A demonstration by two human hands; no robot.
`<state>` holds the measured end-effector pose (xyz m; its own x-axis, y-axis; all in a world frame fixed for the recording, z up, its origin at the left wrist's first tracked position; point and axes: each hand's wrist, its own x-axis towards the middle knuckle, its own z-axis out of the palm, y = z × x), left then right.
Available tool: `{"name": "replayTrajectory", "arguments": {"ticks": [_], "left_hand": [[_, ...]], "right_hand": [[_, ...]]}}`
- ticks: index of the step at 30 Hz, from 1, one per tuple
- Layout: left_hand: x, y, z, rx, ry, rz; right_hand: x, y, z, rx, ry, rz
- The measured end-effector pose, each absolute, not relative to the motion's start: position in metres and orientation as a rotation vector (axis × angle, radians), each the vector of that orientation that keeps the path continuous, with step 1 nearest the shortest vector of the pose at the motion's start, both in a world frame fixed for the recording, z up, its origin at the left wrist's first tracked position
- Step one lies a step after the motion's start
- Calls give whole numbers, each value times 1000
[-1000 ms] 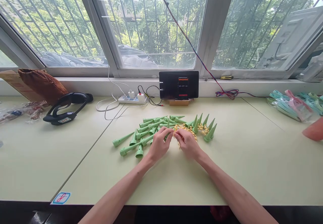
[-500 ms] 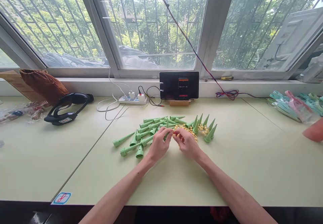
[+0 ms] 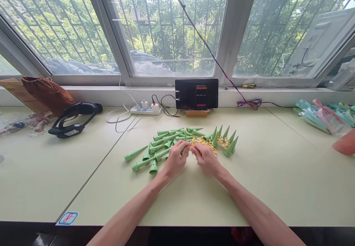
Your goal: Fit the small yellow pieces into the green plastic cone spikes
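My left hand [image 3: 176,157] is closed around a green plastic plant-watering spike [image 3: 185,135], its pointed end rising above the fingers. Beside it, my right hand [image 3: 204,158] pinches what looks like a small yellow plastic piece, mostly covered by the fingertips. The fingertips of both hands meet over the table. Behind the right hand spreads a pile of small yellow pieces [image 3: 213,148]. Many loose green spikes [image 3: 144,163] lie to the left and behind the left hand. Several more green spikes [image 3: 230,148] stand point-up to the right of the yellow pile.
A tablet [image 3: 183,94] showing a timer leans at the back, near a power strip [image 3: 145,109] with cables. Black headgear [image 3: 69,127] and a brown pouch [image 3: 48,92] sit at left. Bagged teal and pink items [image 3: 318,115] and a reddish object [image 3: 345,142] lie at right.
My right fingers have curled in and closed tighter against the left fingertips. The spike in my left hand has shifted slightly. The loose spikes and yellow pile look the same.
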<state>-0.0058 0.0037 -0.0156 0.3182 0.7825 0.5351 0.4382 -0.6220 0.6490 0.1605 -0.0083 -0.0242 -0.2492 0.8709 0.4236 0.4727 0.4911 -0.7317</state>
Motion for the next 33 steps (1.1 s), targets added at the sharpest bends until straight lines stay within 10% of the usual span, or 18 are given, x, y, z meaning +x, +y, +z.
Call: {"name": "replayTrajectory", "arguments": {"ticks": [33], "left_hand": [[-5,4,-14,2210,1130,1160]], "right_hand": [[162,-7,-28,-1116,-1867,586]]}}
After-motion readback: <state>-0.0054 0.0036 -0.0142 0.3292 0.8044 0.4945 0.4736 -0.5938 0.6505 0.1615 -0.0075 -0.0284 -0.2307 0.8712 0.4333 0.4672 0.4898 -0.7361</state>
